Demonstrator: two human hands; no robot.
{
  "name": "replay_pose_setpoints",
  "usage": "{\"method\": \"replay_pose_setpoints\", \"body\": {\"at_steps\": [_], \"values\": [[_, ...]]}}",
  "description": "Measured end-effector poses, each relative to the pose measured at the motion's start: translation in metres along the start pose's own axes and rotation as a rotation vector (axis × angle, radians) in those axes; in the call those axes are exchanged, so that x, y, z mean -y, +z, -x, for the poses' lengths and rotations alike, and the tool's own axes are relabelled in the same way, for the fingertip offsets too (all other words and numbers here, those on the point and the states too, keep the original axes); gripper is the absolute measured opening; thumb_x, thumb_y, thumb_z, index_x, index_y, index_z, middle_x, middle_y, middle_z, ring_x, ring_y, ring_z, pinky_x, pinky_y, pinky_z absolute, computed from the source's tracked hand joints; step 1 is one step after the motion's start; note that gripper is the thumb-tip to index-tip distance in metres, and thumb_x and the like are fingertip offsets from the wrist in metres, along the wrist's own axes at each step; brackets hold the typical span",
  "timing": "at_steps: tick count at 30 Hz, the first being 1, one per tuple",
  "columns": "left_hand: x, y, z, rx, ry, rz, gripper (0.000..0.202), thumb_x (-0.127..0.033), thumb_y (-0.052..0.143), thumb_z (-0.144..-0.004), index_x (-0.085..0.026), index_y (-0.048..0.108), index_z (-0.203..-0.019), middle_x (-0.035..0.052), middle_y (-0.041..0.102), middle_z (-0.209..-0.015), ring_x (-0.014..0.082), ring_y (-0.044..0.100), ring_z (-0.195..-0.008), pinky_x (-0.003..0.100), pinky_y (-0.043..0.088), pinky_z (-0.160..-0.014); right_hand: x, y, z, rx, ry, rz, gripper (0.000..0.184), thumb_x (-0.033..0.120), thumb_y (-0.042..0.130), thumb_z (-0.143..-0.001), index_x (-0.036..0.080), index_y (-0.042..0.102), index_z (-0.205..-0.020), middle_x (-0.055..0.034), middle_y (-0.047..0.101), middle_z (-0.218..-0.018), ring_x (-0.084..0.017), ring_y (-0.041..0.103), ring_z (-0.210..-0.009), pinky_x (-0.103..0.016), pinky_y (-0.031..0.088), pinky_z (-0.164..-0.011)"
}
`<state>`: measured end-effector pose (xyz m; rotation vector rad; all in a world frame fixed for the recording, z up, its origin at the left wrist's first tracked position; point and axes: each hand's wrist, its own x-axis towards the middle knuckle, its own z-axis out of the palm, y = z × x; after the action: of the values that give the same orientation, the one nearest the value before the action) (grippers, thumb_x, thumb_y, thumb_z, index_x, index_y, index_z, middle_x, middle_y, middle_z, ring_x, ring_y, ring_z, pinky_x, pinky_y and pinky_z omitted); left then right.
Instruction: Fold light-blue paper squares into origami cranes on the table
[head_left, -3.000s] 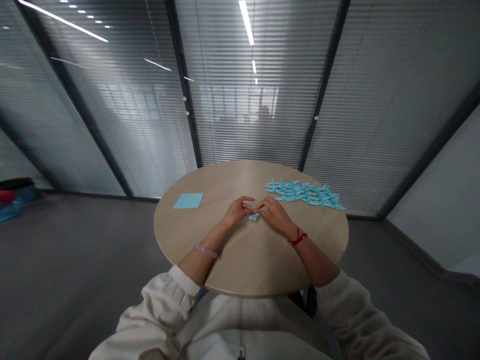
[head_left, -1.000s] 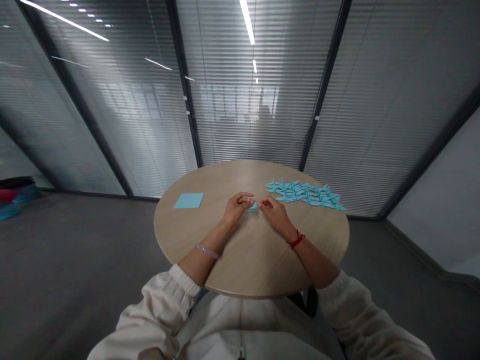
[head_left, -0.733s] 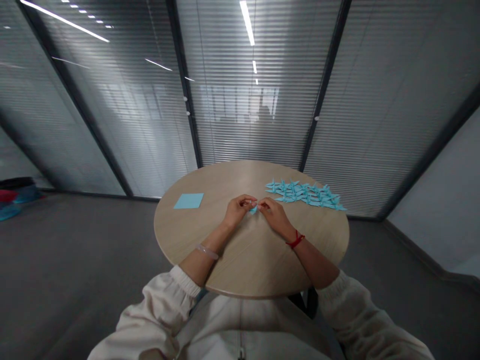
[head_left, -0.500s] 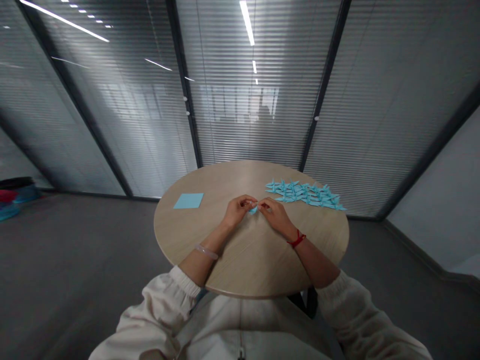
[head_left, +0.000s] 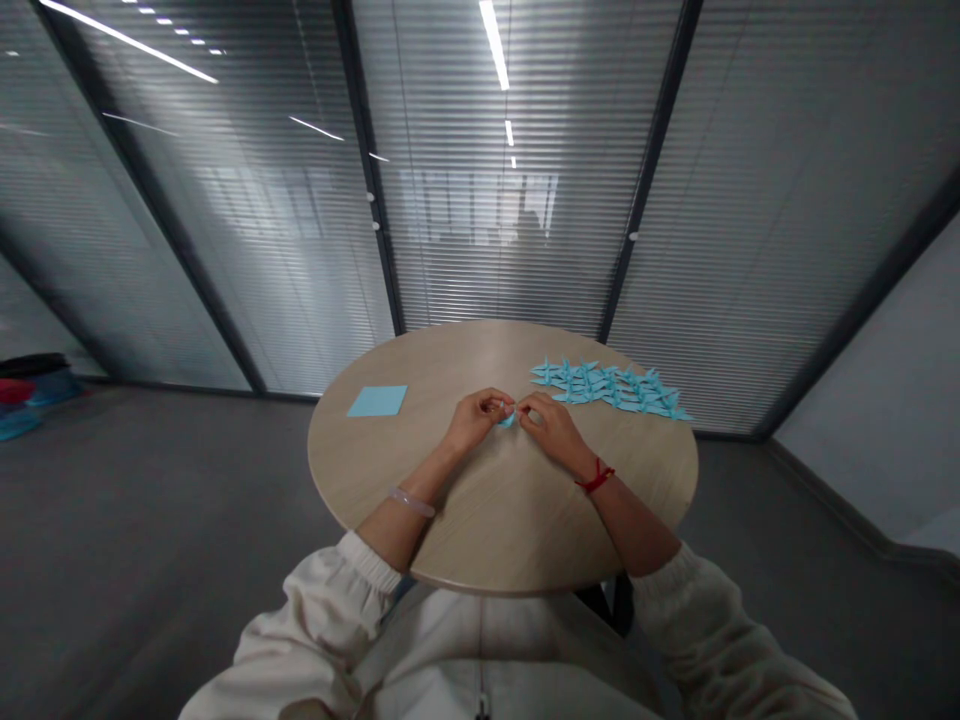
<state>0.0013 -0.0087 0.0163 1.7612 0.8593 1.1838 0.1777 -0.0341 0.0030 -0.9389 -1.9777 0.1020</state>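
My left hand (head_left: pixel 474 420) and my right hand (head_left: pixel 550 427) meet over the middle of a round wooden table (head_left: pixel 501 510). Both pinch a small folded piece of light blue paper (head_left: pixel 508 420), held just above the tabletop with fingertips almost touching. Most of the paper is hidden by my fingers. A clear bracelet sits on my left wrist and a red string on my right wrist.
A flat stack of light blue square paper (head_left: pixel 377 401) lies at the table's left. Several folded blue paper cranes (head_left: pixel 609 388) lie in rows at the far right. Glass walls with blinds stand behind the table. Grey floor surrounds it.
Three seconds ago the paper lay lower, near the tabletop. My hands have since lifted it slightly and drawn closer together. In the last half second they barely move.
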Motion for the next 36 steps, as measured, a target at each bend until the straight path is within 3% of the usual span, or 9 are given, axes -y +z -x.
{"method": "replay_pose_setpoints", "body": {"at_steps": [8,14,19,22,26,32,36], "values": [[-0.002,0.001,0.000,-0.038,0.047,-0.054,0.026,-0.034,0.071,-0.068,-0.015,0.062,-0.084,-0.0025,0.060,-0.067,0.0096,0.053,-0.062,0.022,0.039,-0.063,-0.002,0.005,0.002,0.013,0.123,-0.147,0.016,0.030,0.054,-0.089,0.019,0.063,-0.083,-0.0032,0.067,-0.081,-0.016,0.061,-0.076,-0.027,0.045,-0.074],[0.009,-0.001,-0.003,-0.016,0.045,0.007,0.039,-0.038,0.075,-0.067,-0.016,0.060,-0.096,-0.0003,0.065,-0.071,0.0121,0.058,-0.067,0.025,0.042,-0.068,-0.004,0.004,0.002,-0.020,0.132,-0.152,0.015,0.029,0.058,-0.086,0.020,0.067,-0.079,-0.0034,0.070,-0.079,-0.017,0.063,-0.074,-0.028,0.046,-0.073],[0.011,-0.001,-0.003,-0.025,0.016,0.058,0.049,-0.045,0.073,-0.070,-0.017,0.060,-0.108,0.0057,0.066,-0.093,0.0168,0.061,-0.089,0.029,0.045,-0.079,-0.004,0.003,0.001,-0.136,0.094,-0.091,0.013,0.024,0.056,-0.084,0.020,0.066,-0.077,-0.0037,0.068,-0.078,-0.017,0.061,-0.075,-0.029,0.047,-0.073],[0.009,0.000,0.000,0.011,-0.043,0.089,0.049,-0.043,0.075,-0.068,-0.017,0.062,-0.108,0.0074,0.063,-0.102,0.0170,0.060,-0.091,0.030,0.046,-0.080,-0.005,0.003,0.001,-0.200,0.076,-0.029,0.012,0.023,0.056,-0.084,0.021,0.065,-0.076,-0.0042,0.066,-0.078,-0.018,0.059,-0.076,-0.030,0.046,-0.073],[0.008,0.001,0.001,0.131,-0.081,0.207,0.055,-0.036,0.077,-0.067,-0.016,0.060,-0.115,0.0072,0.065,-0.098,0.0149,0.061,-0.082,0.030,0.048,-0.077,-0.005,0.003,0.002,-0.211,0.048,0.027,0.012,0.023,0.055,-0.085,0.021,0.064,-0.077,-0.0044,0.065,-0.079,-0.019,0.058,-0.079,-0.032,0.045,-0.076],[0.015,0.001,-0.004,0.093,-0.037,0.152,0.050,-0.026,0.079,-0.060,-0.014,0.064,-0.106,0.0017,0.067,-0.083,0.0123,0.061,-0.072,0.026,0.048,-0.072,-0.002,0.003,0.003,-0.140,0.032,0.048,0.008,0.025,0.056,-0.086,0.021,0.062,-0.088,-0.0054,0.064,-0.086,-0.020,0.058,-0.081,-0.032,0.046,-0.076],[0.015,0.002,-0.004,0.080,-0.003,0.103,0.045,-0.022,0.077,-0.061,-0.015,0.065,-0.104,0.0000,0.066,-0.081,0.0118,0.060,-0.073,0.024,0.048,-0.071,-0.002,0.002,0.003,-0.132,0.032,0.057,0.013,0.028,0.055,-0.088,0.021,0.063,-0.081,-0.0055,0.064,-0.082,-0.020,0.059,-0.080,-0.032,0.046,-0.076]]}}
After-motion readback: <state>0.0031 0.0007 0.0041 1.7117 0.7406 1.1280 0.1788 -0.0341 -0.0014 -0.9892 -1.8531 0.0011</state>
